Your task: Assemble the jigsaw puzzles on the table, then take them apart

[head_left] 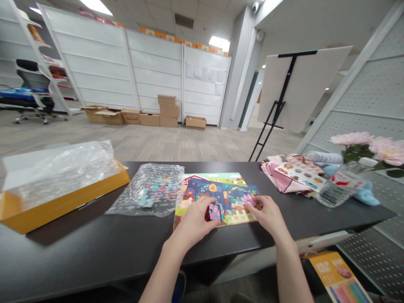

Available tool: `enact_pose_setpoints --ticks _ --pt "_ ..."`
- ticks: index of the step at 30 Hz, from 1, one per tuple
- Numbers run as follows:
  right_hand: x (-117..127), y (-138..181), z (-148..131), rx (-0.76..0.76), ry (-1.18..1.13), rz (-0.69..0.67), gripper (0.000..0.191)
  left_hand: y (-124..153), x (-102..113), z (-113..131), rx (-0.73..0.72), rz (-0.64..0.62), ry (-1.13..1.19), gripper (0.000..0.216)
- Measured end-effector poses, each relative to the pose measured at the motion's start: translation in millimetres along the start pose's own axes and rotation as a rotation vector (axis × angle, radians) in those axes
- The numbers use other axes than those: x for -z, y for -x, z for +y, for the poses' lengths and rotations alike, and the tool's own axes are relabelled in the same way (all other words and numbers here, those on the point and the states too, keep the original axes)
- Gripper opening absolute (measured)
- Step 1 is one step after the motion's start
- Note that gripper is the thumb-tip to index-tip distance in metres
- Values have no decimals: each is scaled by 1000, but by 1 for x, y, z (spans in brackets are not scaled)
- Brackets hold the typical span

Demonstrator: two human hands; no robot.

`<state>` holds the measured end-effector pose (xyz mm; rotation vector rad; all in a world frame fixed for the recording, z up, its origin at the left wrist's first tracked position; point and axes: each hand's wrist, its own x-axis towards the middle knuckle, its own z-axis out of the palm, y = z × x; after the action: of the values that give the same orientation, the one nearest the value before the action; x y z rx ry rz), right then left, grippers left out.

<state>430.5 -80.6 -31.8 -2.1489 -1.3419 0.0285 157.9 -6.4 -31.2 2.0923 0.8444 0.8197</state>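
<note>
Left hand (196, 215): in it came from the left, thumb and fingers pinching a purple puzzle piece (215, 211), its printed side tipped up over the near edge of the picture.
Right hand (270, 213): and over on the other side, fingers bent, thumb in close at a purple patch (247, 199) by the picture's right edge; a small brown bit (259, 205) showed beside the fingertips, and whether they gripped it or just pressed, I couldn't tell!
Farm-scene board (182, 207): there it lay, flat on the black table (91, 252), straight in front of the person, bright green border peeking out around the middle.
Dark-blue night picture (217, 188): this was the busy part, a broad stretch lying together on top of the board; a good share looked laid, though the hands hid the near and right edges, so any gaps there couldn't be counted.
Clear plastic bag (150, 173): just left of the board, and look at that, a colourful heap of loose pieces (161, 189) lay in it, so plenty seemed unplaced.
Yellow box (78, 203): farther left, open, crumpled clear wrap (83, 162) spilling above its rim.
Right end of the table: a sticker sheet (299, 176) sat on pink cloth (274, 179), with a clear plastic bottle (336, 191) near it.
</note>
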Motion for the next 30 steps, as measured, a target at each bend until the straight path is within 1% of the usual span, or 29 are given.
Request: enact_pose_setpoints --ticks 7,10,12,14,16,18,21,27,30 --pt "-1 1 -6 -59 -158 95 35 -1 0 2 -9 -1 -44 53" --pt "-1 1 -8 -36 -249 112 37 -1 0 2 -7 -2 -55 55" --pt "-1 2 -6 -6 -217 107 37 -1 0 2 -3 -4 -59 55" --pt "0 2 -2 20 -97 87 39 0 0 2 -1 -4 -59 55" --pt "2 3 3 39 23 40 42 0 1 2 -5 -5 -56 55" --pt "5 4 7 60 77 -21 45 0 1 2 -12 -8 -50 54" --pt "6 4 7 67 79 -64 42 0 1 1 -19 -6 -46 54" --pt "2 3 3 14 23 -67 36 -1 0 0 -27 -7 -48 53" --pt "3 5 0 6 56 -58 36 -1 0 0 -20 -12 -52 53"
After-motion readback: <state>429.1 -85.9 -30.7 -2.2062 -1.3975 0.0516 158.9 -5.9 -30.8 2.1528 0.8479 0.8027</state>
